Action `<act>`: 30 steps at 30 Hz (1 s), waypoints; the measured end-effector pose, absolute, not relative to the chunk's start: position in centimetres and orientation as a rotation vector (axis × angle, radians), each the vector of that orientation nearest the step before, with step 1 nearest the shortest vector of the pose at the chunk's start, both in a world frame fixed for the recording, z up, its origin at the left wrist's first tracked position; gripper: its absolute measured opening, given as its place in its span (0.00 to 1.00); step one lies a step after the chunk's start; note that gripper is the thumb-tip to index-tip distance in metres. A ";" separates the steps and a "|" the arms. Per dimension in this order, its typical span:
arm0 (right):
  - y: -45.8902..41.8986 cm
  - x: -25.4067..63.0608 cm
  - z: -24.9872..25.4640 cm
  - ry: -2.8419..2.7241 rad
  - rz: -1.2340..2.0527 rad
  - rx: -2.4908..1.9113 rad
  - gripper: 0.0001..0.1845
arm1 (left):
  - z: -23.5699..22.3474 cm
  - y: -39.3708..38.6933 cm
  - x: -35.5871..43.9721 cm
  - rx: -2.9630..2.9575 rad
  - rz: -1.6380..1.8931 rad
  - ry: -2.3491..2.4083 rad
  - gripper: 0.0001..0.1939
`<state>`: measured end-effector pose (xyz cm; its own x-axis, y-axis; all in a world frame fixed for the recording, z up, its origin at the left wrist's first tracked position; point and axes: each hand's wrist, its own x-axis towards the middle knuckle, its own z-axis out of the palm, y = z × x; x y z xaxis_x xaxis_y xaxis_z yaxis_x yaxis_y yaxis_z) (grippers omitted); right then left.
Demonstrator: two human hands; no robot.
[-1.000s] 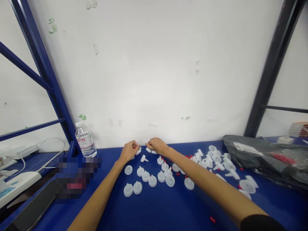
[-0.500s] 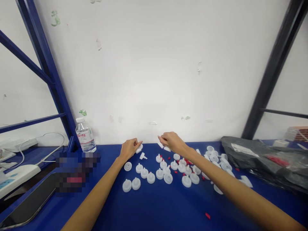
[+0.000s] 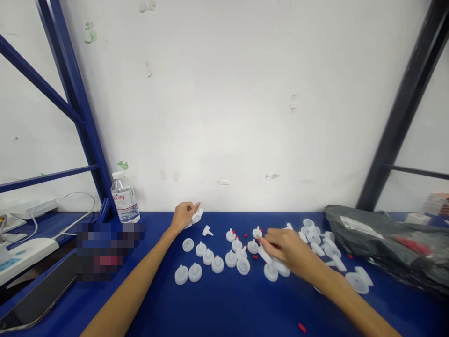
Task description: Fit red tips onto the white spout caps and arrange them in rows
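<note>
My left hand (image 3: 183,216) is near the wall, fingers closed on a white plastic nozzle cap (image 3: 197,215) that it holds tilted. My right hand (image 3: 286,248) is closed over the cluster of caps, with a white flat-ended plastic piece (image 3: 264,255) at its thumb and fingertips. Its other fingers hide some caps beneath. Between the hands lies a small white T-shaped piece (image 3: 206,230). Several white nozzle caps (image 3: 217,265) stand with their spouts up on the blue table (image 3: 217,309); one cap (image 3: 188,245) lies with its round ringed face showing.
Small red tips (image 3: 302,327) lie scattered on the table. More white caps and pieces (image 3: 332,250) are heaped at the right, beside a dark plastic bag (image 3: 372,234). A water bottle (image 3: 125,199), a phone (image 3: 38,292) and a power strip (image 3: 26,257) are at the left.
My right hand has moved from near the wall towards me and to the right, over the caps. My left hand now shows a cap tilted up in its fingers. The view has shifted slightly.
</note>
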<state>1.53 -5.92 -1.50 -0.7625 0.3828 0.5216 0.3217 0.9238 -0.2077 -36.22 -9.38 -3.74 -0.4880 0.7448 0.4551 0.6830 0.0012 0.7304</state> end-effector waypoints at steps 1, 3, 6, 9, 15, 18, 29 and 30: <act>-6.1 1.5 -1.7 -2.515 0.126 -0.493 0.27 | -3.7 -9.4 -36.4 1.510 1.549 2.137 0.28; -6.5 1.4 -2.1 -2.547 0.086 -0.477 0.27 | -3.7 -9.4 -36.5 1.408 1.583 2.048 0.29; -7.1 1.1 -2.4 -2.587 0.064 -0.437 0.27 | -3.8 -9.6 -36.5 1.240 1.607 1.902 0.29; -7.3 1.1 -2.5 -2.581 0.073 -0.401 0.27 | -3.8 -9.7 -36.3 1.097 1.628 1.759 0.28; -6.6 1.7 -2.2 -2.477 0.072 -0.454 0.28 | -3.3 -9.6 -35.6 0.918 1.679 1.540 0.18; -5.9 2.7 -1.6 -2.396 0.077 -0.536 0.28 | -2.2 -9.6 -34.7 0.893 1.683 1.421 0.14; -3.8 6.1 -1.4 -2.204 0.148 -0.872 0.29 | 4.2 -7.9 -22.8 1.018 1.448 0.990 0.11; -3.6 6.2 -1.4 -2.191 0.144 -0.903 0.29 | 4.5 -7.6 -21.3 1.032 1.425 0.965 0.11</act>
<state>6.15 -3.64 -1.44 -0.4708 0.6457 0.6012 0.5615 0.7449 -0.3604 -21.32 -7.60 4.54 -0.0464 0.9954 0.0833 -0.2920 -0.0932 0.9519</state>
